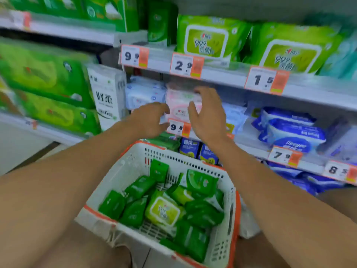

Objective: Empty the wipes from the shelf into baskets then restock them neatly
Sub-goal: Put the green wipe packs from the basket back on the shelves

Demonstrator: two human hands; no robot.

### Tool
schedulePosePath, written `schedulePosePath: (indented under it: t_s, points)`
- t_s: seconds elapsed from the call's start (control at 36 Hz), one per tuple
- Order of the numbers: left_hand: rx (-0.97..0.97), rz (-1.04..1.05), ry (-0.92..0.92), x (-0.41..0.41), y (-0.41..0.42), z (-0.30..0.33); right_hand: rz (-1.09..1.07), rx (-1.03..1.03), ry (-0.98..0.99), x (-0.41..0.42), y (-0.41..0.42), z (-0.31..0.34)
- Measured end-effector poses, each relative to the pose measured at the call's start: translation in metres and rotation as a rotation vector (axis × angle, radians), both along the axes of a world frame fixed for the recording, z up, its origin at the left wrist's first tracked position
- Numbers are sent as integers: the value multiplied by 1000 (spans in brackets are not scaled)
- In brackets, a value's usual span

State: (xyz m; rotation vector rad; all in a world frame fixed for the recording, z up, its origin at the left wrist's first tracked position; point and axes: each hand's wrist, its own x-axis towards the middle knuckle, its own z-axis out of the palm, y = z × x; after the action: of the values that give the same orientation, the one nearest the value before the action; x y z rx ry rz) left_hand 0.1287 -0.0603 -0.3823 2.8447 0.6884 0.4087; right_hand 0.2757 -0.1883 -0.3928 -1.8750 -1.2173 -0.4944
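A: Where does the pink pack (182,102) sit?

B: On the middle shelf (251,146), just behind the price tag (178,127), with white packs (144,92) touching its left side. The basket (216,248) below already holds green packs (135,211).

A: And the hands?

B: The right hand (207,113) is spread wide around the pack's right end, fingers over the top and thumb at the front; whether it presses yet is unclear. The left hand (150,120) hangs just beside the pack's left edge, fingers loosely curled, holding nothing.

A: How will it handle?

B: Probably light and soft, with slick film that gives under pressure. The two short ends look the best hold, one hand each, squeezing gently so the wrapper does not slip or crumple.
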Motion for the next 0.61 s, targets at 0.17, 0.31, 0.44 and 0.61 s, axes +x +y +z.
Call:
schedulePosePath:
  t_s: [0.17, 0.31, 0.44, 0.61]
  points:
    - [-258, 28, 706, -60, -56, -127, 97, -1046, 301, -40, -79, -168]
    - [-349, 52, 903, -72, -67, -173, -129, -1169, 188, -27, -119, -207]
    - [-371, 31, 775, -42, -57, -167, -118, -1368, 364, -3, -111, -210]
    - [-451, -76, 872, -11, -76, -187, 14, -1560, 405, -2, -101, -226]
